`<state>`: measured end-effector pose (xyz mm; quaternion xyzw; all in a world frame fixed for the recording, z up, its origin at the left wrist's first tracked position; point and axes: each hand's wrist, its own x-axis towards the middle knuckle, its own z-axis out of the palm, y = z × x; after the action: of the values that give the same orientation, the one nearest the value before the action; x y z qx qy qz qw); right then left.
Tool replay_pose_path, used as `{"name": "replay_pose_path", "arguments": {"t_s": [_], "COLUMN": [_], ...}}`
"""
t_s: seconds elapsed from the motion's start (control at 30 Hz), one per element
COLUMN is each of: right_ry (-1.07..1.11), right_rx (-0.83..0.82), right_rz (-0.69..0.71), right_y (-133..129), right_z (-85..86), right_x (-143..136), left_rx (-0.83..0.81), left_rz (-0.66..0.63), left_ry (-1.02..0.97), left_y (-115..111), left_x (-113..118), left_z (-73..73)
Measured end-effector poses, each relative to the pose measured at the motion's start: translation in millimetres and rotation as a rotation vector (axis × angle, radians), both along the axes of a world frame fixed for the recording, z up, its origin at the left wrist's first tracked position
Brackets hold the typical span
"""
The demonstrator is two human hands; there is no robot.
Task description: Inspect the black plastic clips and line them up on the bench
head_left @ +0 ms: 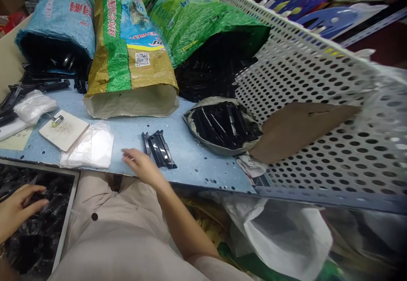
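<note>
My left hand [22, 209] is over a bin [74, 196] at the lower left, thumb and fingers apart with nothing seen between them. Below it lie black parts [32, 247] that look wrapped in clear plastic. My right hand [140, 164] hovers at the front edge of the blue table [127, 130], fingers stretched out and holding nothing. Just right of it, a small group of black plastic pieces [158, 148] lies side by side. To its left sits a stack of clear plastic bags [95, 145], partly under a pale square board [65, 130] with a small metal-and-yellow tool [57, 121] on it.
Behind stand a blue woven sack [60, 14], a gold-and-green sack [133, 69] and a green sack [203, 22]. A rolled-down bag of black pieces [225, 124] sits at right. A white perforated panel [318, 73] borders the table, with brown cardboard [302, 128] against it.
</note>
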<state>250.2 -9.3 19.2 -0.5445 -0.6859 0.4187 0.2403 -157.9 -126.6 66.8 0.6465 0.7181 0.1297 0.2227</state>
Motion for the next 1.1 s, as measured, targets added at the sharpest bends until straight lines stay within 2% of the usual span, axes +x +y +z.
{"name": "replay_pose_path", "arguments": {"t_s": [0.07,0.1,0.17,0.3,0.37,0.43,0.47,0.53,0.57,0.63,0.73,0.8,0.87,0.93,1.03,1.1], "right_ry": [-0.435,-0.621,-0.866,-1.010,-1.003,-0.959,-0.920,-0.761,-0.619,-0.195,0.537,0.855,0.985,1.011,1.013,1.016], "right_rx": [0.057,0.054,0.039,0.083,0.112,0.112,0.101,0.062,0.032,-0.070,-0.326,-0.499,-0.607,-0.641,-0.625,-0.610], "right_rz": [-0.195,-0.253,-0.267,-0.181,-0.146,-0.119,-0.124,-0.177,-0.220,-0.289,-0.298,-0.247,-0.193,-0.179,-0.244,-0.296], "right_y": [12,16,18,9,5,5,6,9,11,15,20,24,30,38,46,46], "right_z": [-6.9,-10.2,-15.4,-21.8,-25.4,-30.1,-32.7,-37.6,-39.7,-42.7,-43.2,-41.3,-40.0,-42.0,-51.2,-57.1], "right_x": [32,44,59,59,57,59,62,68,69,62,25,-11,-43,-63,-67,-59], "left_rx": [-0.025,-0.007,0.051,0.265,0.348,0.348,0.326,0.275,0.250,0.200,0.143,0.150,0.175,0.201,0.279,0.373], "left_rz": [0.008,-0.006,-0.070,-0.178,-0.144,-0.108,-0.102,-0.096,-0.083,-0.014,0.110,0.123,0.096,0.103,0.155,0.096], "left_ry": [0.028,0.005,-0.106,-0.348,-0.253,-0.159,-0.158,-0.277,-0.381,-0.615,-0.873,-0.921,-0.910,-0.916,-0.933,-0.811], "left_y": [14,25,50,105,128,143,149,154,156,156,156,156,156,155,149,144], "left_x": [0,9,44,142,180,197,197,187,179,164,157,159,162,161,154,149], "left_z": [-22.2,-32.9,-50.5,-71.2,-80.0,-88.6,-92.2,-96.6,-97.1,-95.5,-90.2,-88.2,-88.4,-89.5,-89.1,-87.1]}}
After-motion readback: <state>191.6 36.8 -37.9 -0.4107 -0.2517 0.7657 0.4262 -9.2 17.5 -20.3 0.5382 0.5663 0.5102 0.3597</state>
